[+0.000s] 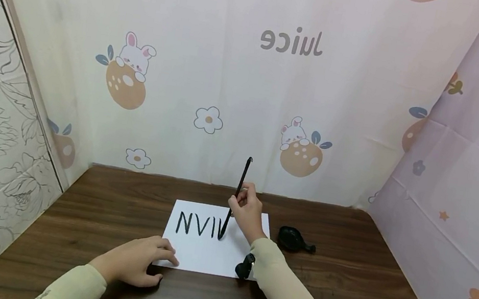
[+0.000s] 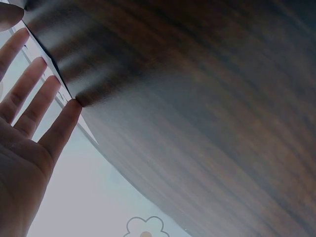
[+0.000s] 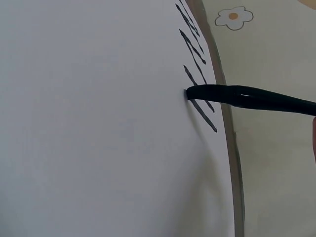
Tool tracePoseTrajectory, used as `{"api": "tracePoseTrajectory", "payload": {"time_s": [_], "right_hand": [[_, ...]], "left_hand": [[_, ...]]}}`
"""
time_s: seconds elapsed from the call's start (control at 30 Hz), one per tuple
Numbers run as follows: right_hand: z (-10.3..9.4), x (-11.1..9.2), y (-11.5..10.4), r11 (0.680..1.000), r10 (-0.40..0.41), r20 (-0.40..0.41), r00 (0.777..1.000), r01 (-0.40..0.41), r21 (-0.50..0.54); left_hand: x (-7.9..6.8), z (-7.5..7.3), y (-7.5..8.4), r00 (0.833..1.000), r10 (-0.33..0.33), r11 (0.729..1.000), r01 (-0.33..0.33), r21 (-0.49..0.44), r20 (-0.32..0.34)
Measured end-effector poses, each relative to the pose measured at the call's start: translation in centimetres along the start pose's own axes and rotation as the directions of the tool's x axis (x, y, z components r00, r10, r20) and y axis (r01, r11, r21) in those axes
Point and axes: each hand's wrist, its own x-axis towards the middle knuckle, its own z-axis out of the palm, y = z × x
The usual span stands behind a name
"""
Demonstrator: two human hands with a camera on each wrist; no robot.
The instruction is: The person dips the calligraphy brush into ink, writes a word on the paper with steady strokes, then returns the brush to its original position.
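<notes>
- The brush [image 1: 236, 198] stands nearly upright, its wet tip touching the white paper [image 1: 205, 255] at the end of the black strokes [image 1: 200, 225].
- The right hand [image 1: 247, 211] pinches the brush shaft.
- The left hand [image 1: 136, 266], fingers straight, presses the paper's corner at 7 o'clock.
- An ink dish [image 1: 293, 239] sits at 3 o'clock on the dark table [image 1: 364, 282].
- Risk: the right sleeve hangs close over the sheet; dragging it through wet ink would likely smear the letters.
</notes>
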Motion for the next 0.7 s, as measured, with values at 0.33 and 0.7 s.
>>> {"api": "tracePoseTrajectory", "payload": {"time_s": [0.33, 0.7], "right_hand": [[-0.1, 0.2, 0.1, 0.999, -0.03, -0.006, 1.0, 0.03, 0.017], [-0.7, 1.0, 0.1, 0.994, -0.103, -0.101, 0.99, 0.1, -0.038]], "left_hand": [[0.0, 0.2, -0.1, 1.0, 0.017, 1.0, -0.017, 0.017, -0.015], [0.0, 0.1, -0.1, 1.0, 0.021, 1.0, -0.021, 0.016, -0.013]]}}
